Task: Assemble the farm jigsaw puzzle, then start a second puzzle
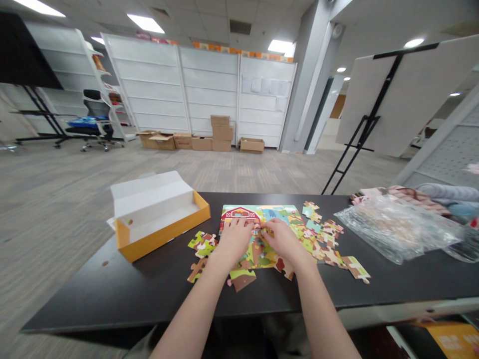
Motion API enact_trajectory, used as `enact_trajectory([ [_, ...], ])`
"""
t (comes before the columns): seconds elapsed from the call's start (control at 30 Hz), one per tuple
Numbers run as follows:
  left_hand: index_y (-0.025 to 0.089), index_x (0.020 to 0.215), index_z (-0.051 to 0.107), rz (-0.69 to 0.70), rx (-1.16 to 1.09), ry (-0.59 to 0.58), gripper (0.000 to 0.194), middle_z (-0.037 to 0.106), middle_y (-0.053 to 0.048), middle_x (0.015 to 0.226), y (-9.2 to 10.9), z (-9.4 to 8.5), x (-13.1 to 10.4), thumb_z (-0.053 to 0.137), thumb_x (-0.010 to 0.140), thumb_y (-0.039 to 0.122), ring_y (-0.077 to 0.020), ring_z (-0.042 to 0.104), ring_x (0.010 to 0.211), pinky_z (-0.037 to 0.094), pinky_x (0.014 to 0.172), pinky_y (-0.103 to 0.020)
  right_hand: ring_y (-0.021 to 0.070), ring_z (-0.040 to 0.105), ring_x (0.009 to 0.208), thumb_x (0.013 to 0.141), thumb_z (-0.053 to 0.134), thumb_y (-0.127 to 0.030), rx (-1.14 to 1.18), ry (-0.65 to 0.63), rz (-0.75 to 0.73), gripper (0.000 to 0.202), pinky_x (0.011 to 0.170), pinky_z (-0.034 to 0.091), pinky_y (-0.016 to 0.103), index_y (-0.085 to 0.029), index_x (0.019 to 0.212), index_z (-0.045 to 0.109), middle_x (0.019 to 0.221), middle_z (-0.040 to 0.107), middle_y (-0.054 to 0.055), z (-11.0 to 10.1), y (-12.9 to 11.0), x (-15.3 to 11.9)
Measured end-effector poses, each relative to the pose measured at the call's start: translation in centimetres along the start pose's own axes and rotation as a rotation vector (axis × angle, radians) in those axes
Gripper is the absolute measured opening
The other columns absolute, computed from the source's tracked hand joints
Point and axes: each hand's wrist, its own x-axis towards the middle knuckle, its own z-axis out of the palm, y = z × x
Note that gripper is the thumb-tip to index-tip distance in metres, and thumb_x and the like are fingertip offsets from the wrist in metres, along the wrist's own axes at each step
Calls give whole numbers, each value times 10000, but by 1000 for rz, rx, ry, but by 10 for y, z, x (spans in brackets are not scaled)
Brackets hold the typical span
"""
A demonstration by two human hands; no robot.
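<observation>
The puzzle (258, 257) lies near the far edge of the worktop (164, 286) — left hand (238, 235) palm-down over it, fingers slightly spread; right hand (280, 235) has fingers curled, whether pinching a piece I cannot tell.

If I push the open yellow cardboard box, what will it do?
The open yellow cardboard box is probably light, given its thin walls. Its raised white flap may swing loosely. Sitting flat on the black tabletop, it should slide, not roll.
</observation>
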Motion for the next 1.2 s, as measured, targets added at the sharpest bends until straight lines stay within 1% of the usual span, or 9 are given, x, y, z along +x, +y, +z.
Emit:
enact_trajectory([
  [0.17, 231, 1336, 592, -5, -119, 13, 349, 661, -114, 1286, -10, -3, 0, 422, 1035, 278, -238, 589, 1231, 468, 1037, -381, 232, 653, 1004, 925, 546, -160, 48, 143, 53, 269, 947, 471, 359, -186, 1130, 719, 1124, 677, 106, -9, 12, -2],
  [0.3, 201, 1183, 672, -6, -100, -20, 278, 687, -117, 1229, -9, -4, 1, 456, 1013, 248, -247, 624, 1172, 497, 994, -376, 208, 654, 922, 947, 511, -187, 83, 216, 45, 266, 913, 475, 356, -221, 1097, 728, 1083, 676, 81, -13, 15, -3],
  [0.47, 178, 1193, 667, 3, -65, 4, 293, 682, -125, 1248, -1, -2, 4, 445, 1010, 225, -270, 602, 1213, 502, 996, -398, 231, 646, 1015, 931, 539, -187, 57, 132, 4, 242, 942, 472, 363, -205, 1080, 729, 1098, 663, 95, -8, 15, -6],
  [0.57, 203, 1168, 678, -11, -89, -20, 266, 677, -108, 1241, -3, -9, 3, 479, 995, 238, -256, 609, 1196, 508, 986, -373, 235, 649, 1035, 927, 556, -193, 51, 118, 15, 243, 947, 474, 365, -190, 1113, 712, 1123, 663, 105, -8, 17, -7],
  [0.63, 218, 1143, 683, -37, -86, -26, 240, 671, -99, 1242, -8, -16, 0, 517, 971, 234, -254, 618, 1177, 512, 977, -364, 243, 655, 1038, 928, 558, -197, 40, 98, 25, 235, 935, 476, 368, -187, 1106, 711, 1118, 676, 107, -9, 18, -8],
  [0.73, 192, 1125, 684, -131, 0, -36, 231, 676, -121, 1207, -19, -29, -6, 569, 933, 251, -295, 645, 1113, 539, 912, -393, 256, 668, 1021, 932, 561, -206, 20, 49, 43, 222, 896, 483, 367, -189, 1091, 715, 1091, 704, 105, -12, 17, -9],
  [0.87, 163, 1113, 679, -247, 34, -101, 255, 700, -137, 1100, -33, -39, -14, 606, 902, 287, -309, 696, 992, 556, 808, -388, 264, 674, 1026, 935, 569, -213, 8, 17, 40, 210, 889, 486, 364, -194, 1080, 720, 1091, 724, 103, -10, 16, -8],
  [1.07, 159, 1023, 682, -353, 0, -107, 186, 738, -147, 1012, -37, -39, -17, 592, 871, 217, -311, 726, 952, 543, 769, -366, 245, 682, 995, 942, 583, -240, -19, 11, 6, 182, 874, 488, 331, -194, 1050, 722, 1065, 731, 100, -5, 16, -7],
  [1.2, 165, 991, 685, -372, -57, -90, 164, 751, -146, 988, -39, -37, -15, 588, 863, 194, -305, 731, 942, 535, 764, -353, 240, 681, 958, 949, 575, -250, -29, -6, 14, 187, 848, 487, 325, -189, 1040, 727, 1043, 725, 99, -6, 13, -8],
])
